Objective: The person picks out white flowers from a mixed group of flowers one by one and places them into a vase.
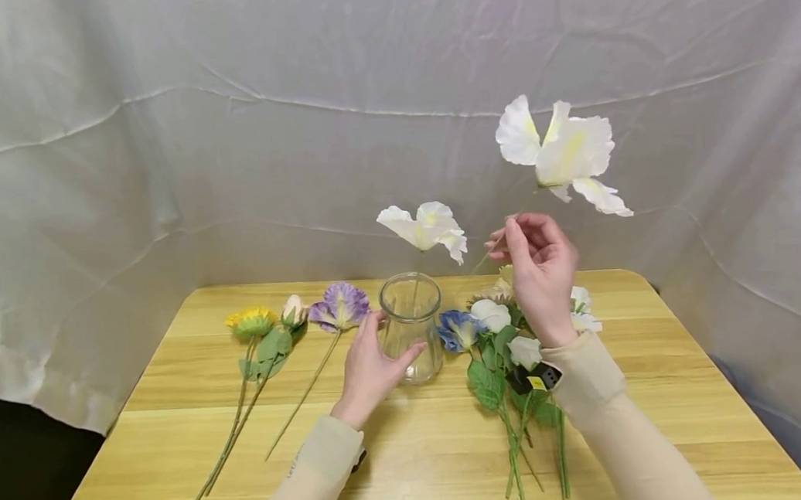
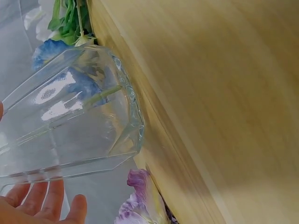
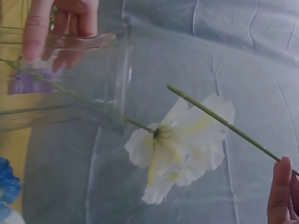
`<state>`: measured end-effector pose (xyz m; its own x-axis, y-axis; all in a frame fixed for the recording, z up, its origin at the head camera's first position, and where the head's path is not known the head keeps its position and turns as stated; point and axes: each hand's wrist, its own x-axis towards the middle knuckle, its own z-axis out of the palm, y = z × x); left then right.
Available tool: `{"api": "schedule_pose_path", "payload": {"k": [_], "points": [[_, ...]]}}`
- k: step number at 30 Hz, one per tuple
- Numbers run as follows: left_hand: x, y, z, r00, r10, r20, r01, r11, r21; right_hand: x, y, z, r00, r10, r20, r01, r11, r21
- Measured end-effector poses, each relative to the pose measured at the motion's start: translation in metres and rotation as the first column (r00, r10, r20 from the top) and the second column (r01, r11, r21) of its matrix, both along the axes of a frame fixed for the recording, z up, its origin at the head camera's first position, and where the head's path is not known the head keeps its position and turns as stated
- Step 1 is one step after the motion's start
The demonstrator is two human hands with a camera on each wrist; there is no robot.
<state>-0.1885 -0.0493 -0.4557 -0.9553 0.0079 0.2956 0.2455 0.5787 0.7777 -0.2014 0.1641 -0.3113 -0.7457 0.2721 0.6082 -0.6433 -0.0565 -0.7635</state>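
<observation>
A clear faceted glass vase (image 1: pixel 418 361) stands near the middle of the wooden table. My left hand (image 1: pixel 372 370) holds it from the left, thumb in front and fingers (image 2: pixel 55 198) along the side. Inside the vase leans one white flower (image 1: pixel 423 231), its bloom above the rim. To the right, my right hand (image 1: pixel 545 275) pinches the stem (image 3: pixel 224 122) of a second white flower (image 1: pixel 571 151) between thumb and fingers. That stem slants down toward the vase, its lower tip in the air outside the rim. The right wrist view leaves out the held bloom.
Left of the vase lie a purple flower (image 1: pixel 340 307), a yellow flower (image 1: pixel 250 321) and a pale pink bud (image 1: pixel 294 310). On the right, partly behind my right arm, is a bunch with a blue flower (image 1: pixel 459 331), several white blooms and green leaves (image 1: pixel 486 383). A grey curtain (image 1: pixel 282 157) hangs behind.
</observation>
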Motion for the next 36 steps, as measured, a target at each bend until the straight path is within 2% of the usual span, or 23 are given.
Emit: {"api": "schedule_pose_path", "payload": {"k": [5,8,16,26,36], "points": [[0.001,0.000,0.000,1.000,0.007,0.000,-0.007,1.000,-0.014,-0.003,-0.014,0.006,0.995,-0.013,-0.099,0.013,1.000,0.004],[0.001,0.000,0.000,1.000,0.011,0.002,-0.011,1.000,-0.022,-0.005,-0.021,0.005,0.994,-0.018,-0.105,0.023,0.998,0.050],[0.000,0.001,0.001,1.000,0.001,-0.022,-0.002,1.000,-0.023,-0.008,-0.029,-0.013,1.000,-0.005,-0.026,0.009,0.984,0.176],[0.001,0.000,-0.001,0.999,0.002,-0.033,-0.003,1.000,-0.030,-0.011,-0.026,-0.032,0.993,-0.046,0.111,0.022,0.977,0.211],[0.001,-0.001,0.000,0.999,0.006,-0.045,-0.008,0.999,-0.044,-0.013,-0.030,-0.044,0.982,-0.038,0.185,-0.011,0.966,0.259]]}}
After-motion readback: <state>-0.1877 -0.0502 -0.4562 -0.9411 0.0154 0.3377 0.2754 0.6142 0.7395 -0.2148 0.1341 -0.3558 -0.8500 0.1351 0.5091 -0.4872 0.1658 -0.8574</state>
